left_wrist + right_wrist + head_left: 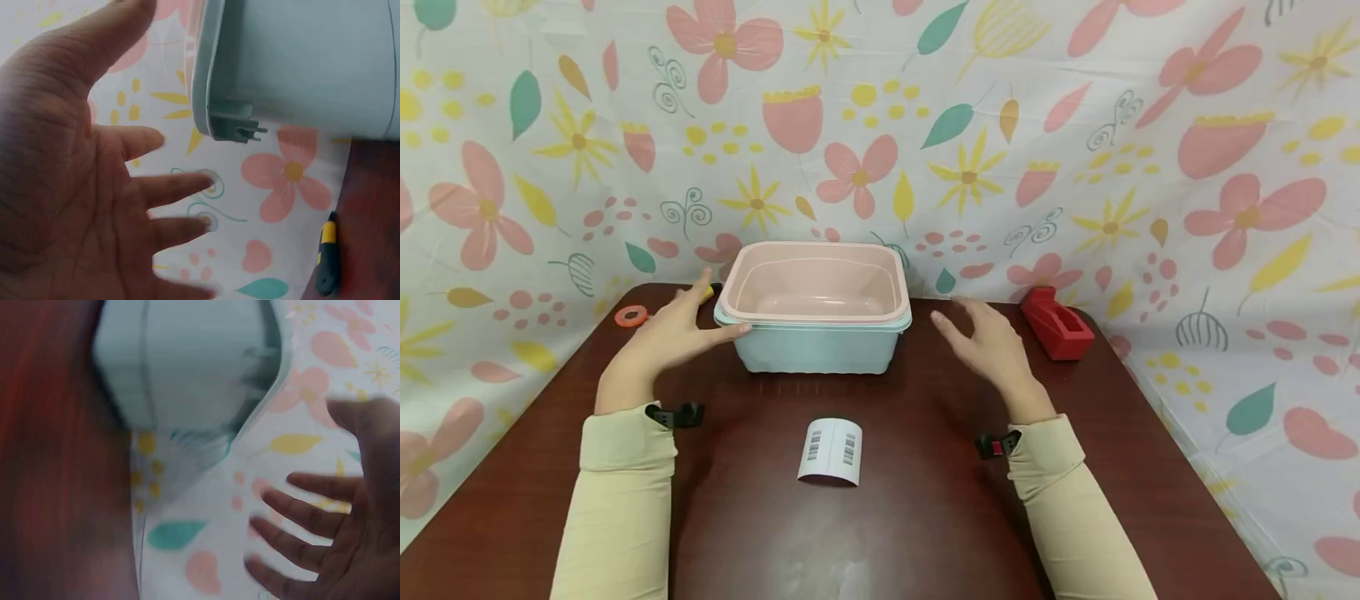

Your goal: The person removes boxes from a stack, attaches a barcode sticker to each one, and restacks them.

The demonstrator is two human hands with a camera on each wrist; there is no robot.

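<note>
A light blue plastic box point(820, 350) with a pink tray-like top point(820, 283) stands at the back of the table. Beside its left end is my left hand point(673, 333), fingers spread, thumb reaching toward the rim; in the left wrist view a gap shows between the palm and the box point(300, 62). My right hand point(988, 342) hovers off the box's right end with fingers apart and nothing in them. The right wrist view shows that hand point(337, 537) with spread fingers, away from the blue wall point(194, 362).
A curved white label sheet point(831, 450) with barcodes lies in front of the box. At the right back sits a red tape dispenser point(1060, 329). An orange tape roll point(631, 316) is at the far left, and a black-and-yellow cutter point(328, 256) lies left of the box. Patterned cloth hangs behind.
</note>
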